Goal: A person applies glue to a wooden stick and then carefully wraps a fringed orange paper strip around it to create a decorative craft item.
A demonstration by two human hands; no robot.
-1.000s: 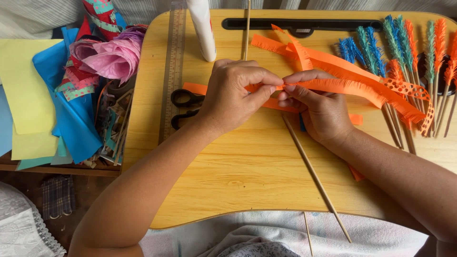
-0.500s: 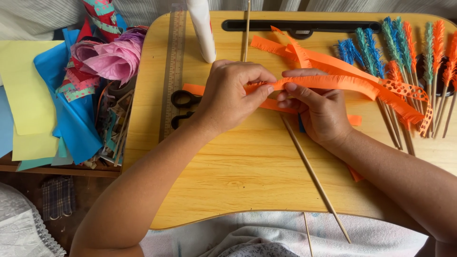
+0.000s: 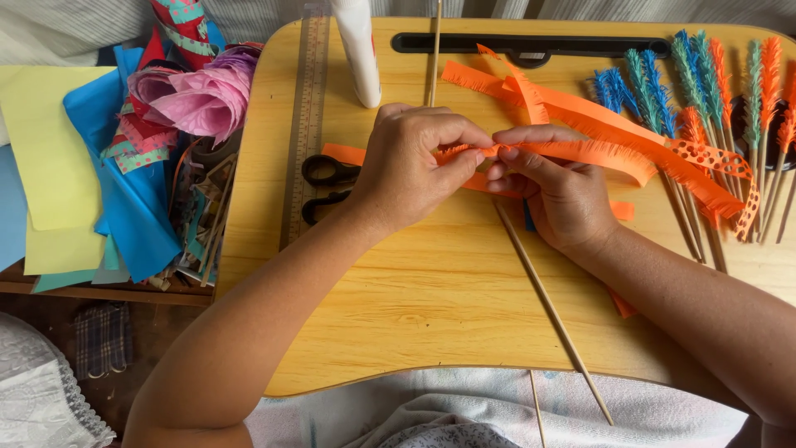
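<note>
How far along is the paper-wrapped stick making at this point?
Done: a row of finished fringed sticks in blue, teal and orange lies at the far right. In hand: the left hand and right hand pinch an orange fringed strip between them. Left: a bare wooden stick on the tray, plus more orange strips.

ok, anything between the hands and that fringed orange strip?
Nothing visible. Both the left hand and right hand already pinch the fringed orange strip at their fingertips, above the wooden board. The thin wooden stick lies under the right hand, not between.
</note>
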